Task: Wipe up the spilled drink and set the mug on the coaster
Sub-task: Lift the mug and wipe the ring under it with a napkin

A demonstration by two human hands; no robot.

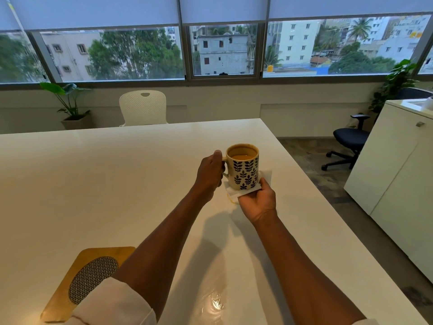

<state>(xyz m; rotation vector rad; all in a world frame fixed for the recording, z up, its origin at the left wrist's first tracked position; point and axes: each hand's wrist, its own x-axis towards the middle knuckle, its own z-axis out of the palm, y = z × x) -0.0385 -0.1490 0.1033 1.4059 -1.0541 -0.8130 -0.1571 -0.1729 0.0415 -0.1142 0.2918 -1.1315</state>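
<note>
A cream mug (pixel 243 168) with dark leaf prints holds a brown drink and is raised a little over the white table (pixel 117 184). My left hand (pixel 209 174) grips its handle. My right hand (pixel 256 202) holds a white tissue (pixel 266 175) under and beside the mug's base. A thin yellowish ring of spilled drink (pixel 230 200) shows on the table just left of my right hand. The coaster (pixel 86 277), a wooden square with a woven dark oval in its middle, lies near the table's front left, partly hidden by my left arm.
A white chair (pixel 143 107) stands at the table's far edge. The table's right edge runs close to the mug, with floor, a black office chair (pixel 349 141) and a white cabinet (pixel 398 179) beyond. A potted plant (pixel 70 104) stands by the window wall.
</note>
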